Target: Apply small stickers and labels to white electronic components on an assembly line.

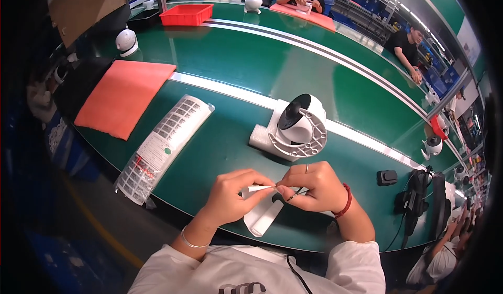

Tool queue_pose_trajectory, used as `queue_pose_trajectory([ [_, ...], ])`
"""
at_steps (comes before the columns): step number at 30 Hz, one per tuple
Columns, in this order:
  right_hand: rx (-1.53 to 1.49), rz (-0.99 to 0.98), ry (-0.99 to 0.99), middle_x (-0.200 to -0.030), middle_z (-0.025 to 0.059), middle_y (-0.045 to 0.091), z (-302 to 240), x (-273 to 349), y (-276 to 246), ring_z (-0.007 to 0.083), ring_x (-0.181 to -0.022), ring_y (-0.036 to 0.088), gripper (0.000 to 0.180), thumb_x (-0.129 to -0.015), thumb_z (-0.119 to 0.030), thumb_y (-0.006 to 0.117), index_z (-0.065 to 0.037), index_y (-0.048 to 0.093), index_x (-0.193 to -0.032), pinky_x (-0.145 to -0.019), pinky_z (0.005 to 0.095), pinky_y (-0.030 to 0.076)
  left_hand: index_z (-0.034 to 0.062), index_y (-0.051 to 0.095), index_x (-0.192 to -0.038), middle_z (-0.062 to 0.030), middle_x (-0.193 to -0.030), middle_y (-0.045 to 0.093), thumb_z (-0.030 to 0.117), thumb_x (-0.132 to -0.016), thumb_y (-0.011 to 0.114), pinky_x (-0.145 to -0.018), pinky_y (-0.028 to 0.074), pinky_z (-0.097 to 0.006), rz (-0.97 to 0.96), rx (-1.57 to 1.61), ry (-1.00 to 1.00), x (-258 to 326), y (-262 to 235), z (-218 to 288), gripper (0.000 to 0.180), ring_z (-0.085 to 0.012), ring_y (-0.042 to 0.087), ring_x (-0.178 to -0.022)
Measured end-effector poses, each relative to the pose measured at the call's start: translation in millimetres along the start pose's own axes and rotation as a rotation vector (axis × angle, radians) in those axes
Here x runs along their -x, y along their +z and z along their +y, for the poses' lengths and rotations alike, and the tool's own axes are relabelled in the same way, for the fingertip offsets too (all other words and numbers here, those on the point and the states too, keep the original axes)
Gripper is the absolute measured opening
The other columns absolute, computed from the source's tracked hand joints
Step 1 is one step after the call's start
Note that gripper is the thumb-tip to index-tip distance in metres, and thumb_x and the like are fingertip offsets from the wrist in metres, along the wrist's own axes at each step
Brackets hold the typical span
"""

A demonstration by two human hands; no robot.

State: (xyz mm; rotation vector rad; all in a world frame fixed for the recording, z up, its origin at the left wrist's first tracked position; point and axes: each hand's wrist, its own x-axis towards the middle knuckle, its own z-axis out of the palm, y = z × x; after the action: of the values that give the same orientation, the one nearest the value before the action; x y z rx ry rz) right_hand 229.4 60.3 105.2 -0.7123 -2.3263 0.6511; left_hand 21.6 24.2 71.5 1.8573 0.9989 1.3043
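Both hands, left hand (229,197) and right hand (313,185), pinch closed on a thin white paper strip (255,190) held between them, seemingly light, floppy and tearable, best gripped at its edges.

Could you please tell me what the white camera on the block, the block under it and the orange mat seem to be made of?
White camera: apparently hard moulded plastic, smooth with a slight sheen, dark glossy face, ribbed round base.
Block: likely white foam, matte with a grainy edge.
Orange mat: looks like soft foam or rubber sheet, flat and matte; which one is unclear.
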Motion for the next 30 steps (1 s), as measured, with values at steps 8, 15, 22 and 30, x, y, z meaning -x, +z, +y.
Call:
queue_pose_trajectory([
  [8,0.116,-0.09,-0.025,-0.066,0.0062,0.063,2.7,-5.1,0.1,0.0207,-0.052,0.059,0.007,-0.078,-0.01,0.068,-0.004,0.072,-0.08,-0.047,0.0292,0.045,0.0004,0.068,-0.088,-0.0086,-0.086,0.069,-0.004,-0.077,0.071,-0.068,0.05,-0.024,-0.054,0.092,-0.128,4.7,-2.0,-10.5,0.012,-0.0147,0.065,-0.078],
  [15,0.083,0.112,-0.001,-0.071,0.0063,0.064,9.5,-2.3,0.7,0.0239,-0.059,0.06,0.012,-0.085,-0.009,0.06,-0.006,0.07,-0.079,-0.053,0.033,0.047,-0.0008,0.068,-0.091,-0.0078,-0.09,0.07,0.002,-0.082,0.069,-0.077,0.049,-0.026,0.066,0.296,-0.202,13.8,-1.3,-24.4,0.01,-0.0137,0.065,-0.086],
  [22,0.031,0.401,0.24,-0.065,0.0086,0.058,22.1,34.1,1.2,0.0217,-0.055,0.05,0.026,-0.091,-0.011,0.053,0.0,0.067,-0.072,-0.054,0.0305,0.04,0.0007,0.063,-0.097,-0.0076,-0.096,0.069,0.005,-0.086,0.068,-0.077,0.048,-0.023,0.215,0.421,-0.243,19.9,-12.0,-35.4,0.013,-0.0096,0.061,-0.086],
  [30,0.072,0.203,0.576,-0.074,0.0095,0.065,12.9,63.9,8.8,0.0126,-0.066,0.063,0.025,-0.07,-0.004,0.081,0.001,0.068,-0.09,-0.061,0.0237,0.051,-0.0024,0.065,-0.095,-0.0063,-0.088,0.069,0.001,-0.083,0.069,-0.073,0.049,-0.021,0.326,0.34,-0.182,8.7,-19.7,-24.9,0.013,-0.008,0.063,-0.083],
])
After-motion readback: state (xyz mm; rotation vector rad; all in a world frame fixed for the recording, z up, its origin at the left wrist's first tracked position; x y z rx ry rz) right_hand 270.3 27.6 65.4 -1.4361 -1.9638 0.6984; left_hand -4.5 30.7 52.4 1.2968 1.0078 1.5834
